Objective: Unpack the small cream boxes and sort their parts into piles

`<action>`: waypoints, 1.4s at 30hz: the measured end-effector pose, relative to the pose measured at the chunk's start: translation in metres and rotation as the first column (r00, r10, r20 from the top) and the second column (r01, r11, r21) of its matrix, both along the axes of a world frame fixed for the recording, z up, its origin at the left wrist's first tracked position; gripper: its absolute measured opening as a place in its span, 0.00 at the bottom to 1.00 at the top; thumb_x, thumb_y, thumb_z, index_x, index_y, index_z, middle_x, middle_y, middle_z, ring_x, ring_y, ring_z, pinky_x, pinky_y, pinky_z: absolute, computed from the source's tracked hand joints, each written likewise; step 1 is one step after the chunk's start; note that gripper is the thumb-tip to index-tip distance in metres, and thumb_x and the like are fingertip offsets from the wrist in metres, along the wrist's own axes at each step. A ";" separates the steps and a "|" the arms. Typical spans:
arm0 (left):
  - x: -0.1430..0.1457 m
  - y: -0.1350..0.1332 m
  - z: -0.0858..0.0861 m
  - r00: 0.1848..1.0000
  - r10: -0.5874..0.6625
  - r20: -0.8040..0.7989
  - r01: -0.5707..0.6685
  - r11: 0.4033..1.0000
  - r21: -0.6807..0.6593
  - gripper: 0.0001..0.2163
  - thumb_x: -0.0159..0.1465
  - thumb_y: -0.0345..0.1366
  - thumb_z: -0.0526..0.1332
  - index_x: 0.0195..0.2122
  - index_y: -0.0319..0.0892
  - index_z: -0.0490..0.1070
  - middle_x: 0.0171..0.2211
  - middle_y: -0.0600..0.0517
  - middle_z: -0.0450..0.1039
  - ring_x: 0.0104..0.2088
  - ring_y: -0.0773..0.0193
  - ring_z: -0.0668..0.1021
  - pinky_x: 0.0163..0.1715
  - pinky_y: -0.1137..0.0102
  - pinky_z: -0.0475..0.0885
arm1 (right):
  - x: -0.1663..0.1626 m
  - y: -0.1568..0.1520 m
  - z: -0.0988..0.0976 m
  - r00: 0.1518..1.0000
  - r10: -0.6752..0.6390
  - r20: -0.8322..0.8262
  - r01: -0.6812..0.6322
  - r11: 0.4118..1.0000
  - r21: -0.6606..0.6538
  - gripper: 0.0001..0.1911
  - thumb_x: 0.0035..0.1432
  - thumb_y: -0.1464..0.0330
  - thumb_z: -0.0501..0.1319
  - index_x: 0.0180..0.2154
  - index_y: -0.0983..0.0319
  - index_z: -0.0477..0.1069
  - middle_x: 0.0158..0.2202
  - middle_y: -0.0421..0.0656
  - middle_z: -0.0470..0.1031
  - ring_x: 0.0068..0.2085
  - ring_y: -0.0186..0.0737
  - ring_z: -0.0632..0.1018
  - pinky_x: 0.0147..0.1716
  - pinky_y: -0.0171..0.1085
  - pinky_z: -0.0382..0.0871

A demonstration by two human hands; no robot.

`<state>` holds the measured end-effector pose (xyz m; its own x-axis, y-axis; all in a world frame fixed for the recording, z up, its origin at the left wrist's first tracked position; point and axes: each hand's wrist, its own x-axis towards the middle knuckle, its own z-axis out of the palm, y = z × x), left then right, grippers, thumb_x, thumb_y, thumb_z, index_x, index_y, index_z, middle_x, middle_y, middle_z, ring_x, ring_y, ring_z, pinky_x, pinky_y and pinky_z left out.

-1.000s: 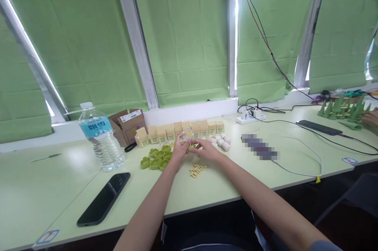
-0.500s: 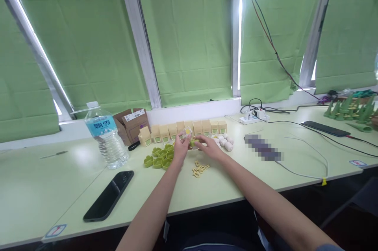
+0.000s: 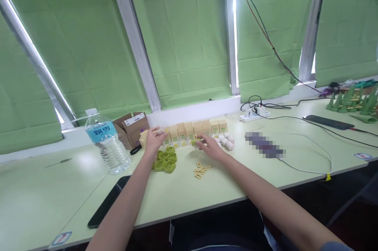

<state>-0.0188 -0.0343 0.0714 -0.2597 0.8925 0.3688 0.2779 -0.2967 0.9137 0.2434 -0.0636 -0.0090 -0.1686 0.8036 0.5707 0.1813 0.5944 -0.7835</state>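
Note:
My left hand is at the left part of a row of small tan boxes, its fingers closed on a small clear plastic piece. My right hand pinches a small green cup-like piece with a pale yellow loop on top. Several green flower-shaped cups sit below my left hand, partly covered by its wrist. Clear pieces with yellow centres stand before the boxes. Yellow loops lie in a loose pile nearer me. White rounded pieces are right of my right hand.
A large water bottle stands at the left beside an open cardboard box. My left forearm passes over a black phone. A power strip with cables, a second phone and green cones are toward the right.
My hands have moved apart. The left went left toward the boxes with the clear piece, while the right stays near its place with the green piece. The view has shifted slightly.

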 end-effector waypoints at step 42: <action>-0.073 0.038 -0.033 0.928 0.007 -0.373 -0.158 0.913 -0.376 0.26 0.38 0.49 0.73 0.35 0.40 0.72 0.44 0.37 0.77 0.45 0.42 0.79 0.35 0.61 0.72 | -0.002 0.002 -0.004 0.995 0.009 0.099 -0.007 1.000 -0.020 0.20 0.63 0.53 0.57 0.48 0.59 0.71 0.46 0.48 0.75 0.39 0.41 0.78 0.32 0.39 0.77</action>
